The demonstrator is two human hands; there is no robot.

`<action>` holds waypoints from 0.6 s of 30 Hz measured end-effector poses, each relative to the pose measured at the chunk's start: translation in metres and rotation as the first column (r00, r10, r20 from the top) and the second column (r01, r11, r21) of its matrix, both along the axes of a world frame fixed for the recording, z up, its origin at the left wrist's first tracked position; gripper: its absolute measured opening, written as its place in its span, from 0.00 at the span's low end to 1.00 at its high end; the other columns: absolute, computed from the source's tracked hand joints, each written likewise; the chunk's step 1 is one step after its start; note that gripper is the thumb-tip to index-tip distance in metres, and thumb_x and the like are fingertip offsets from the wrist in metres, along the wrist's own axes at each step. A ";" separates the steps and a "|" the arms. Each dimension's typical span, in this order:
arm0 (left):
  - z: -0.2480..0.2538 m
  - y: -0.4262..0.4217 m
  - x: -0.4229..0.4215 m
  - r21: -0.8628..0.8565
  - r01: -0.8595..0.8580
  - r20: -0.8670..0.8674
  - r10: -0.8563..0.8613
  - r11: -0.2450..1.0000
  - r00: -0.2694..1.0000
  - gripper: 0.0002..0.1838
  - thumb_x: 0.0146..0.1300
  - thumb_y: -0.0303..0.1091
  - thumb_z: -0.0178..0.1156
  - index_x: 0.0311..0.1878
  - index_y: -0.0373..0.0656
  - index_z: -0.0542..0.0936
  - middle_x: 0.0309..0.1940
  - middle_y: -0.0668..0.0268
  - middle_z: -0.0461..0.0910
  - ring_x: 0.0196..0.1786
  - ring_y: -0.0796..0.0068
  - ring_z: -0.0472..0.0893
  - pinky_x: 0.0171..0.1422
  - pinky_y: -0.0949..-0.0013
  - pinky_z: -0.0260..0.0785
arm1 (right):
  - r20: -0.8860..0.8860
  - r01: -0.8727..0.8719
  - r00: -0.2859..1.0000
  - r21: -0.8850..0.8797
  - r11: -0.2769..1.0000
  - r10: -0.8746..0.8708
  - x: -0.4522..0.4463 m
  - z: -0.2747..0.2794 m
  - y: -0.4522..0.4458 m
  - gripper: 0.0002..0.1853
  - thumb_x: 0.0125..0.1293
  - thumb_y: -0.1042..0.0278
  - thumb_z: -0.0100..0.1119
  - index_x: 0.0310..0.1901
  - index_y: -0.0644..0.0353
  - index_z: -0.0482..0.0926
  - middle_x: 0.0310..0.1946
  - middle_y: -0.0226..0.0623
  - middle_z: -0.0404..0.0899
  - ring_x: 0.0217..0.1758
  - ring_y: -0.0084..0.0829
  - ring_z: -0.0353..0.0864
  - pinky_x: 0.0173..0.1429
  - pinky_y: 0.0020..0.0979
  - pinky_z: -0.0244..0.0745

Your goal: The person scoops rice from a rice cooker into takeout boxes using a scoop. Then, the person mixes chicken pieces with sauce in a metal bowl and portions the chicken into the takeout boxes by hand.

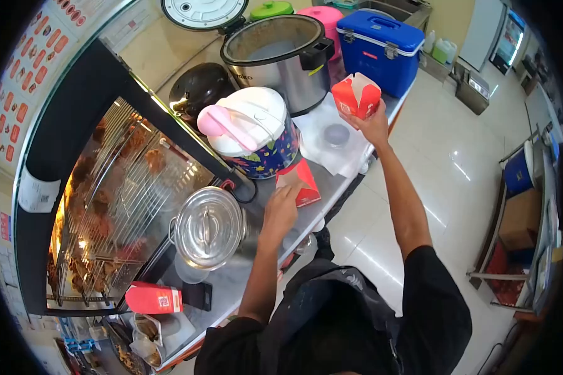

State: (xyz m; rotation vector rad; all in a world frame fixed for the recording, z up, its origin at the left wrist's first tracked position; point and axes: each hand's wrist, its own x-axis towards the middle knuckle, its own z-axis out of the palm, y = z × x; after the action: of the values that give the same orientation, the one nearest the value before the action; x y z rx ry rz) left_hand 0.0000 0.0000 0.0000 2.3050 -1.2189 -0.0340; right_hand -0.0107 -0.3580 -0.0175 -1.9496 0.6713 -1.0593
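My right hand (pixel 374 127) holds a red paper food box (pixel 355 97) up over the far end of the counter. The box's top flaps stand partly folded, with white inner sides showing. Lower down, my left hand (pixel 280 214) grips the edge of a second red paper food box (pixel 308 195), which rests on the counter with its brown inside showing. Just behind that box stands a flower-patterned rice cooker (pixel 266 159) with a white lid. A pink rice paddle (pixel 228 127) lies on this lid. Beside my left wrist is a steel pot (pixel 207 228) with a lid.
A large open cooker (pixel 275 75) and a blue cool box (pixel 381 53) stand at the back. Along the left runs a heated display case (pixel 125 206) with fried pieces. A red carton (pixel 153 299) and a black phone-like object (pixel 197 296) lie near the counter's front.
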 end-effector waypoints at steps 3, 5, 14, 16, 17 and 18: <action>-0.012 -0.064 -0.020 -0.304 -0.028 -0.057 0.011 0.952 0.998 0.20 0.57 0.26 0.63 0.55 0.39 0.79 0.47 0.51 0.81 0.52 0.50 0.79 0.58 0.57 0.72 | -0.206 -0.031 0.979 -0.112 0.993 0.007 0.011 0.010 -0.078 0.60 0.41 0.46 0.82 0.69 0.66 0.54 0.57 0.52 0.75 0.61 0.44 0.77 0.62 0.39 0.74; 0.021 -0.040 -0.017 -0.377 -0.080 -0.015 0.080 0.923 0.997 0.16 0.56 0.25 0.63 0.49 0.36 0.81 0.46 0.52 0.81 0.50 0.50 0.80 0.57 0.56 0.73 | -0.093 -0.160 0.983 -0.004 0.987 0.159 0.047 -0.058 -0.090 0.60 0.41 0.46 0.83 0.69 0.67 0.54 0.59 0.53 0.74 0.62 0.45 0.76 0.62 0.39 0.74; 0.059 -0.056 0.082 -0.360 -0.844 -0.377 0.766 0.397 0.521 0.22 0.58 0.37 0.68 0.52 0.35 0.76 0.36 0.53 0.81 0.39 0.58 0.83 0.46 0.59 0.74 | 0.400 -0.540 0.796 0.135 0.831 0.453 0.101 0.022 0.056 0.23 0.54 0.65 0.75 0.48 0.64 0.77 0.37 0.37 0.78 0.36 0.26 0.79 0.38 0.25 0.73; 0.060 -0.068 0.112 -0.226 -0.875 -0.166 0.868 0.428 0.467 0.26 0.60 0.45 0.65 0.55 0.37 0.74 0.33 0.51 0.82 0.37 0.50 0.83 0.43 0.54 0.74 | 0.170 -0.758 0.621 -0.117 0.642 0.765 0.122 0.088 0.106 0.12 0.56 0.63 0.71 0.35 0.61 0.82 0.20 0.33 0.76 0.21 0.29 0.77 0.28 0.30 0.72; 0.049 -0.070 0.117 -0.162 -0.879 -0.082 0.881 0.449 0.465 0.27 0.61 0.48 0.63 0.55 0.38 0.74 0.32 0.50 0.82 0.36 0.46 0.82 0.42 0.51 0.73 | 0.030 -0.809 0.564 -0.184 0.559 0.825 0.140 0.098 0.124 0.18 0.58 0.52 0.68 0.35 0.62 0.83 0.21 0.40 0.80 0.22 0.38 0.81 0.29 0.36 0.74; 0.038 -0.073 0.121 -0.160 -0.889 -0.001 0.901 0.429 0.435 0.27 0.61 0.49 0.61 0.56 0.40 0.74 0.32 0.49 0.82 0.36 0.42 0.81 0.41 0.48 0.72 | -0.267 -0.855 0.517 -0.199 0.478 0.813 0.152 0.107 0.141 0.21 0.57 0.47 0.66 0.34 0.62 0.83 0.22 0.43 0.81 0.24 0.41 0.82 0.31 0.39 0.75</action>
State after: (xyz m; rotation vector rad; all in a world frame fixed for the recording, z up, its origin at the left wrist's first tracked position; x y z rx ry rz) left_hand 0.1206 -0.0732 0.0382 2.5381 0.1600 0.5288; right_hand 0.1415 -0.2174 0.0898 -2.2164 -0.4667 -0.3847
